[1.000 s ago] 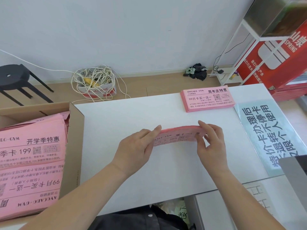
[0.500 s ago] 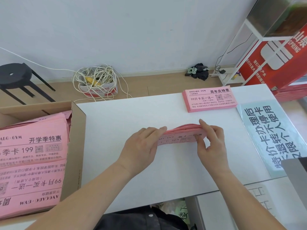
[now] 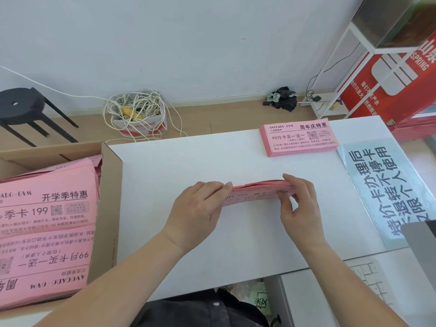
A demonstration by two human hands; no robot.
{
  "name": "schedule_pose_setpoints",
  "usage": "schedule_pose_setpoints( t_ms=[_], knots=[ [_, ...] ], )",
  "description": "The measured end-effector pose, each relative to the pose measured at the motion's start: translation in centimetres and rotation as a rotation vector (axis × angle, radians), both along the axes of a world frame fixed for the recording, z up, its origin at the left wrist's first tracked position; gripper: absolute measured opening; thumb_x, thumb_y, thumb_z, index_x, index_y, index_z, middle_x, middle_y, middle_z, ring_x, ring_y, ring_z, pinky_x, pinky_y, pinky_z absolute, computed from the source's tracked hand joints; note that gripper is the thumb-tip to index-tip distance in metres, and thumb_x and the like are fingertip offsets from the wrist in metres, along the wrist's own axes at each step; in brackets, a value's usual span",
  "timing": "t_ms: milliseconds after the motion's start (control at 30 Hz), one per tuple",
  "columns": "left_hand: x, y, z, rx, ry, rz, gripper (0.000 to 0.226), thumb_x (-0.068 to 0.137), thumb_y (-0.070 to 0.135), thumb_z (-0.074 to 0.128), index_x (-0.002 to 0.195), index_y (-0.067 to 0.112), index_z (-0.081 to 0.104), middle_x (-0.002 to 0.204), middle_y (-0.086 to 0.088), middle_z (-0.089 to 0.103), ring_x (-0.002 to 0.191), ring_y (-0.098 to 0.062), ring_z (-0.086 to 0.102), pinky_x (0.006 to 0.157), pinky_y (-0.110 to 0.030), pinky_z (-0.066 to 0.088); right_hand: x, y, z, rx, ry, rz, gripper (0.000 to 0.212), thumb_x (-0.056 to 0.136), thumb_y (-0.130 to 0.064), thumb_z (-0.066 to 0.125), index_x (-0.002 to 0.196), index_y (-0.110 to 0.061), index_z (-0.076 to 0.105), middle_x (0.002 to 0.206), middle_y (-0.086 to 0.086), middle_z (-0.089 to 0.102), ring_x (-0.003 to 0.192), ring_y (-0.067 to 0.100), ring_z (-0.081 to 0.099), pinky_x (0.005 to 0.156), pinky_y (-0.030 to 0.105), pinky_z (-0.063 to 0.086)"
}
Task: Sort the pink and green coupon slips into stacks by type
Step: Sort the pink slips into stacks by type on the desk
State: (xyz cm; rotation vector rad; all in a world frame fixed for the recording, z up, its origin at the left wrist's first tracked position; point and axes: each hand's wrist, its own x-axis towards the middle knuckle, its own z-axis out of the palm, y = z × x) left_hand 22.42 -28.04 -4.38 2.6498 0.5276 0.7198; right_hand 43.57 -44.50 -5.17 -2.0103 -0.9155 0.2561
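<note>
A: You had a bundle of pink slips point(image 3: 256, 193) pinched between both hands over the middle of the white table point(image 3: 188, 166). Your left hand point(image 3: 197, 210) clamped the bundle's left end, fingers over the top edge. Your right hand point(image 3: 299, 204) gripped the right end, fingers curled over the top, thumb on the near face.

B: Was it flat on the table?

A: No. It stood on its long edge, printed face tilted toward you, top edge bowed slightly upward. Whether the bottom edge touched the table, I couldn't tell.

B: Other slips?

A: A squared pink stack point(image 3: 298, 138) lay at the table's far right, well apart from your hands, print facing you. Loose pink slips point(image 3: 44, 223) filled the cardboard box point(image 3: 111, 185) at the table's left edge, some upside down, one reading 199, another 99.

B: Green ones?

A: Only a scrap of green paper point(image 3: 262, 300) low down, below the table's near edge; mostly hidden, so I couldn't tell what it was.

B: Anything else nearby?

A: A pale blue printed sign point(image 3: 387, 185) lay along the table's right side, just beside your right hand.
</note>
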Motion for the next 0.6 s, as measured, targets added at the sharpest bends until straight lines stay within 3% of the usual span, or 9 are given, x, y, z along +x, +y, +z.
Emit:
schedule_pose_setpoints(
  t_ms=[167,300,400,600],
  knots=[
    [0.0,0.0,0.8,-0.245,0.058,0.132,0.059,0.092,0.016,0.067,0.148,0.017,0.047,0.113,0.005,0.059,0.099,-0.02,0.057,0.082,-0.034,0.053,0.0,0.1,0.0,0.014,0.061,-0.029,0.05,0.097,0.001,0.058,0.134,-0.032,0.054,0.127,-0.011,0.051,0.117,0.011,0.056,0.104,0.046,0.051],
    [-1.6,0.2,-0.1,-0.381,0.079,0.271,0.041,0.088,0.018,0.073,0.126,0.026,0.059,0.105,0.015,0.058,0.088,-0.007,0.054,0.077,-0.029,0.05,-0.3,0.2,0.1,0.006,0.089,-0.042,0.058,0.099,0.0,0.056,0.145,-0.034,0.048,0.12,-0.011,0.048,0.117,0.009,0.054,0.104,0.036,0.048],
    [-1.4,-0.1,-0.1,-0.504,0.059,0.264,0.024,0.093,0.016,0.068,0.113,0.028,0.062,0.105,0.018,0.055,0.084,-0.006,0.059,0.07,-0.021,0.044,-0.7,0.3,0.1,-0.006,0.088,-0.05,0.061,0.099,0.0,0.056,0.15,-0.032,0.045,0.119,-0.009,0.046,0.115,0.009,0.053,0.102,0.03,0.044],
    [-0.2,-1.3,-0.5,-0.548,0.02,0.243,0.021,0.098,0.012,0.059,0.118,0.02,0.061,0.105,0.012,0.058,0.086,-0.004,0.058,0.071,-0.017,0.046,-0.6,0.7,0.0,0.024,0.072,-0.045,0.056,0.094,0.007,0.056,0.137,-0.029,0.053,0.131,-0.008,0.048,0.125,0.013,0.053,0.107,0.047,0.049]
  ],
)
